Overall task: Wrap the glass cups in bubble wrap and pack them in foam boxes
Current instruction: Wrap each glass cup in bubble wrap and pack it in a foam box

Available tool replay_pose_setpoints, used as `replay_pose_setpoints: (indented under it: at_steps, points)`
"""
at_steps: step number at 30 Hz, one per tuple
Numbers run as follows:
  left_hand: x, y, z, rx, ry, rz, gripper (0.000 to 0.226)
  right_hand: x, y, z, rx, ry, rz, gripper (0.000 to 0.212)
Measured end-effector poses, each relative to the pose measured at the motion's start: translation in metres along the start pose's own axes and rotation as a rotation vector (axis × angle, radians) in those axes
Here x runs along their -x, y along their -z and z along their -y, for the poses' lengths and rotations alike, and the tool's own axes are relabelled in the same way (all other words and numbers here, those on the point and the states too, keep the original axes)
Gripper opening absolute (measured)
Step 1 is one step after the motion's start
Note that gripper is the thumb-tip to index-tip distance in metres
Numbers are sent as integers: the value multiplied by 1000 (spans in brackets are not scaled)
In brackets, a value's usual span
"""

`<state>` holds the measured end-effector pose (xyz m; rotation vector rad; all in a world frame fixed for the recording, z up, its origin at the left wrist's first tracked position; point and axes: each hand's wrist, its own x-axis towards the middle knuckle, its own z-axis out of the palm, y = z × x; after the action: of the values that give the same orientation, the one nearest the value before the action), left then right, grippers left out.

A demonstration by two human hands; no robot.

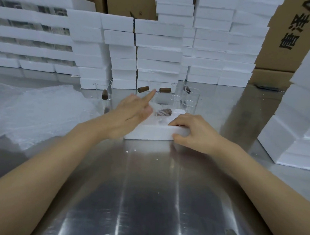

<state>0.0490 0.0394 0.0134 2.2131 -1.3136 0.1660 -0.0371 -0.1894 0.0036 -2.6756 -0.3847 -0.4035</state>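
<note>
White foam box (149, 133) sits on the steel table (146, 189), a wrapped cup (162, 112) lying inside it. From the head view, the right hand (191, 131) pinches the box's near right corner, fingers curled over the rim, thumb on the near wall. The left hand (130, 114) is at the wrapped cup, index finger straight, pointing far; the other fingers are too blurred to read. Seating it well likely means bracing the box and pressing gently, clear of the bare cups (190, 99) just beyond.

Shiny steel table (145, 198) with streaked glare, brown cardboard cartons (290, 34) stacked behind
</note>
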Motion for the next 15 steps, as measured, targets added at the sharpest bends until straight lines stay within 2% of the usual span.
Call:
replay_pose_setpoints:
  at_steps: [4, 6, 8, 10, 11, 13, 15]
  points:
    - [-7, 8, 10, 324, 276, -469, 32, -1, 3, -10, 39, -72, -43, 29]
    - [-7, 11, 16, 479, 367, -577, 30, 0, 3, -15, 46, -87, -57, 22]
    - [-4, 9, 21, 398, 402, -450, 32, 0, 2, -19, 55, -77, -58, 18]
    - [-2, 2, 23, 196, 387, -262, 20, 0, 1, -22, 68, -67, -51, 18]
    - [-1, -1, 22, 119, 358, -218, 14, 0, 1, -22, 73, -65, -49, 19]
    - [0, -3, 20, 57, 295, -211, 9, 0, 1, -22, 82, -59, -48, 19]
    - [3, -3, 17, -33, 218, -199, 12, 0, 1, -22, 89, -54, -49, 20]
